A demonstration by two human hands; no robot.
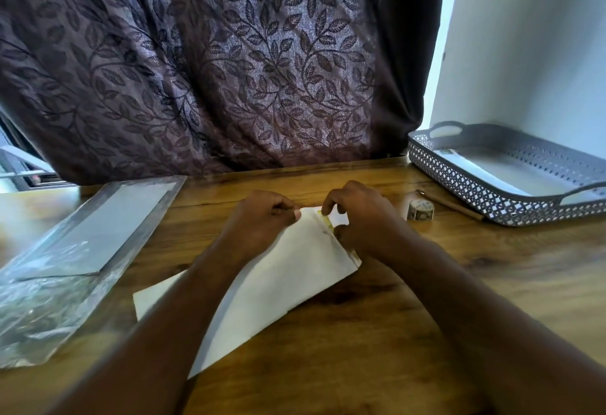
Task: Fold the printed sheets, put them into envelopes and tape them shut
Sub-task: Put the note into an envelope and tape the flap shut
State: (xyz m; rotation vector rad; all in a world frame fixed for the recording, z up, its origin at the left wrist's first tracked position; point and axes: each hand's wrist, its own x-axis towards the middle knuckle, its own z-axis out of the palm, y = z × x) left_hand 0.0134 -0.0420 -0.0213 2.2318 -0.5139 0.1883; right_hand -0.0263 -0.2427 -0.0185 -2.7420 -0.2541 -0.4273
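White and single, the envelope lies slantwise on the wooden table. At its far end the left hand pinches the corner and the right hand pinches one yellowish tape strip on the flap edge. One tape roll sits beside one grey tray, and one plastic pack lies to the left. Bare wood lies open near right.

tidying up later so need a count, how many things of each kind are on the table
white envelope: 1
tape roll: 1
grey tray: 1
plastic pack: 1
brown stick: 1
total: 5, leaving out whatever lies inside the tray and the pack
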